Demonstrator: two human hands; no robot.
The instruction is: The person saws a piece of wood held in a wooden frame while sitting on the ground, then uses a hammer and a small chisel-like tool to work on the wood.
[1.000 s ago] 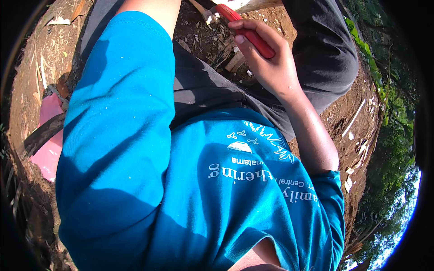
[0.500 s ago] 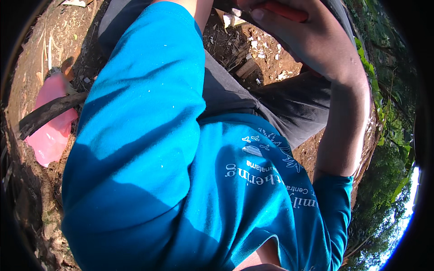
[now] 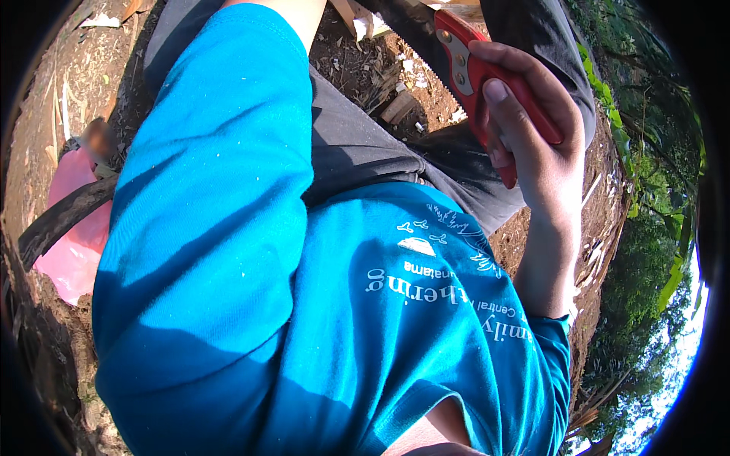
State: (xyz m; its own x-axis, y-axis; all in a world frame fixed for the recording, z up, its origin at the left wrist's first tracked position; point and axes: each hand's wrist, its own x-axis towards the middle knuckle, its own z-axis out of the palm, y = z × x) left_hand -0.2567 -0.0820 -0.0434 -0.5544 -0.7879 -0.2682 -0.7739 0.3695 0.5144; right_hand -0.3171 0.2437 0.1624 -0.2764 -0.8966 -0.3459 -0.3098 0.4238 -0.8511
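My right hand [image 3: 541, 129] is closed round the red handle [image 3: 465, 64] of a hand saw. The saw's dark toothed blade [image 3: 414, 34] runs up and left from the handle, over the ground between my legs, and leaves the picture at the upper edge. My left arm [image 3: 293, 17], in a blue sleeve, stretches out past the top edge, so my left hand is hidden. Beyond the blade, pale cut wood [image 3: 464, 11] shows in part at the top.
A short wood offcut [image 3: 397, 108] and pale chips [image 3: 409, 67] lie on the soil between my dark-trousered legs. At the left are a pink plastic bag [image 3: 80, 235] and a dark branch [image 3: 65, 216] across it. Green plants [image 3: 646, 190] grow along the right.
My right hand has drawn back toward my body with the saw, bringing its handle and part of the blade into sight. My left sleeve has shifted slightly left.
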